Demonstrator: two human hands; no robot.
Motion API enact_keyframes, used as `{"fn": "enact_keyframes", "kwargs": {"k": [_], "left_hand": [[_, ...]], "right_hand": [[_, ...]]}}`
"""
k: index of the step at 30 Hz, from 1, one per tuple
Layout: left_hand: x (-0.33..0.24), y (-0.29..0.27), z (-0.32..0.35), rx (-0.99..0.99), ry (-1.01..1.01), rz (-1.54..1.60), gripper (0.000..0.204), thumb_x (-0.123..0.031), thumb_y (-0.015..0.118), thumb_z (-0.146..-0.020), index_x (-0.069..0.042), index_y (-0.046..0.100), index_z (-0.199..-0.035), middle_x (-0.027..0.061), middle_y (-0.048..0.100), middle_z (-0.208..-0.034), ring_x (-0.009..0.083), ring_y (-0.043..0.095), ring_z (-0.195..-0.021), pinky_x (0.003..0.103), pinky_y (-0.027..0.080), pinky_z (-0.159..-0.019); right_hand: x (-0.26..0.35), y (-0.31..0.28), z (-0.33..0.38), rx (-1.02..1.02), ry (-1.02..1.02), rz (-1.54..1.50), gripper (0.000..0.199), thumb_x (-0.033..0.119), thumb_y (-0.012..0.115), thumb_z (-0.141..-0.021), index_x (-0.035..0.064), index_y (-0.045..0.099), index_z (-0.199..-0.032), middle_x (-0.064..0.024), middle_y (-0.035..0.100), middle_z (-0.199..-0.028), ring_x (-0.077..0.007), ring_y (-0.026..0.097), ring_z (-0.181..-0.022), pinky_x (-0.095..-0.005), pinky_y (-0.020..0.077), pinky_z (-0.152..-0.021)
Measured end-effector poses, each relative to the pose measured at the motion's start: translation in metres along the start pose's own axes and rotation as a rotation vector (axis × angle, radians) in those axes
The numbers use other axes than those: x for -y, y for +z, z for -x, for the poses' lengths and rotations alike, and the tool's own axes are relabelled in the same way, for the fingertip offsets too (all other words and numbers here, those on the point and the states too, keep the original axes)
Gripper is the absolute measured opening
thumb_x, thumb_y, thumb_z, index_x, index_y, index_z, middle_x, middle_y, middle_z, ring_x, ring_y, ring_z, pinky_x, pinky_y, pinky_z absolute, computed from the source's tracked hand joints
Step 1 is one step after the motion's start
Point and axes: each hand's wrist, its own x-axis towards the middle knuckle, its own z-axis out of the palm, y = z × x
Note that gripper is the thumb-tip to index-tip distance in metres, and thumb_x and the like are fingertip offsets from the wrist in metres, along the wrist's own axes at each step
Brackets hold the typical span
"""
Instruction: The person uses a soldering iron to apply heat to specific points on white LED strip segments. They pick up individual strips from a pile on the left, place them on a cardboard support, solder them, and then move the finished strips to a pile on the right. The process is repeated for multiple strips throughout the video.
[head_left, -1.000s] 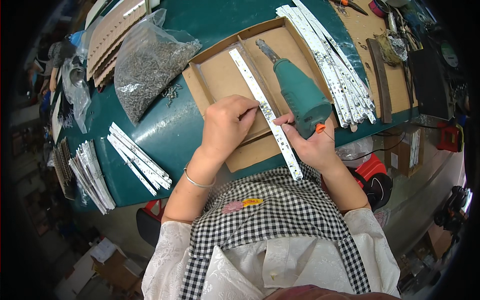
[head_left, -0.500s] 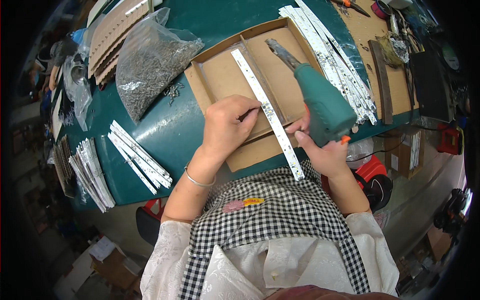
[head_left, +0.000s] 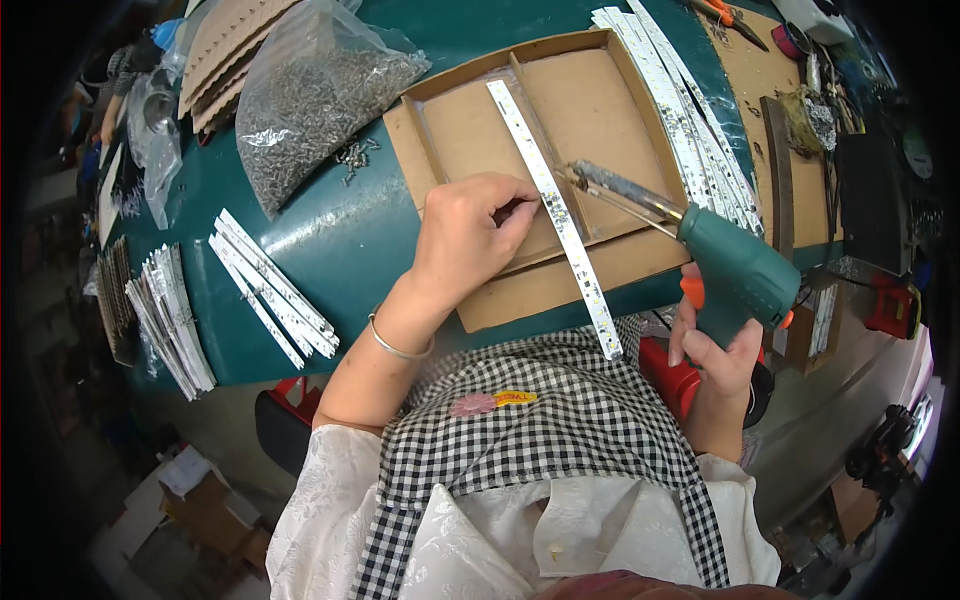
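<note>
- Left hand (head_left: 470, 235) rests on a shallow cardboard tray (head_left: 600, 115), its grip pressed together, the fingertips pinching or pinning something small beside a long white strip (head_left: 555, 205); what lies under the fingertips is hidden.
- Right hand (head_left: 715, 345) has its grip wrapped tight around the handle of a green glue gun (head_left: 725, 265), held just off the near edge of the table (head_left: 340, 240).
- From the gun's body, a long metal nozzle reaches left, and its tip sits at or just beside the strip, near the left fingertips.
- That strip lies slantwise across the tray, from the tray's far side down toward the person, with its near end hanging past the table edge over a checked apron (head_left: 560, 440).
- It looks thin, light and narrow, with small parts dotted along it; I judge it would flex if lifted by one end and could crease or lose those parts.
- Taking it by its long edges, near the middle, or pressing it flat on a bare spot, seems the safest hold.
- By contrast, the gun looks fairly heavy and stiff, with its weight in the body; its handle is the only sensible hold, since the metal nozzle is probably hot.
- More white strips (head_left: 680, 120) lie in a row to the right of the tray, and others (head_left: 270, 285) lie in small piles on the left of the table.
- Beyond the tray to the left sits a clear bag (head_left: 310, 95) full of small grey metal pieces.
</note>
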Motion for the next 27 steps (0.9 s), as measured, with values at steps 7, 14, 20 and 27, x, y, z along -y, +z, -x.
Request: {"fn": "enact_keyframes", "kwargs": {"k": [7, 14, 20, 27], "left_hand": [[0.004, 0.002, 0.001, 0.003, 0.008, 0.003, 0.011, -0.001, 0.074, -0.079, -0.002, 0.076, -0.09, 0.0107, 0.075, -0.084, 0.0185, 0.072, -0.069, 0.026, 0.055, -0.062], [0.003, 0.001, 0.0, 0.012, 0.0, -0.02, 0.011, -0.001, 0.075, -0.078, -0.002, 0.077, -0.089, 0.011, 0.075, -0.083, 0.018, 0.072, -0.069, 0.026, 0.055, -0.062], [0.003, 0.001, -0.001, 0.009, -0.029, -0.002, 0.01, -0.002, 0.075, -0.078, -0.002, 0.077, -0.088, 0.0111, 0.075, -0.083, 0.0171, 0.072, -0.068, 0.026, 0.055, -0.062], [0.002, 0.003, -0.001, 0.013, -0.029, -0.011, 0.01, -0.002, 0.075, -0.078, -0.001, 0.077, -0.088, 0.0111, 0.075, -0.081, 0.0167, 0.071, -0.066, 0.026, 0.055, -0.061]], "right_hand": [[0.0, -0.002, 0.008, -0.019, 0.079, 0.013, 0.058, -0.006, 0.069, -0.08, -0.0104, 0.045, -0.133, -0.0239, 0.054, -0.126, -0.0157, 0.056, -0.073, -0.027, 0.0554, -0.053], [-0.002, -0.004, 0.006, 0.015, 0.159, 0.103, 0.059, -0.004, 0.069, -0.081, -0.0097, 0.04, -0.132, -0.0191, 0.049, -0.12, -0.0193, 0.054, -0.076, -0.0298, 0.0563, -0.047], [-0.002, -0.004, 0.004, 0.023, 0.177, 0.109, 0.058, -0.003, 0.07, -0.081, -0.0093, 0.041, -0.131, -0.0177, 0.049, -0.116, -0.0196, 0.055, -0.076, -0.0301, 0.0564, -0.048], [-0.002, -0.005, 0.005, 0.024, 0.185, 0.101, 0.049, -0.002, 0.072, -0.082, -0.0079, 0.047, -0.125, -0.0145, 0.054, -0.1, -0.0156, 0.057, -0.07, -0.026, 0.0549, -0.052]]}}
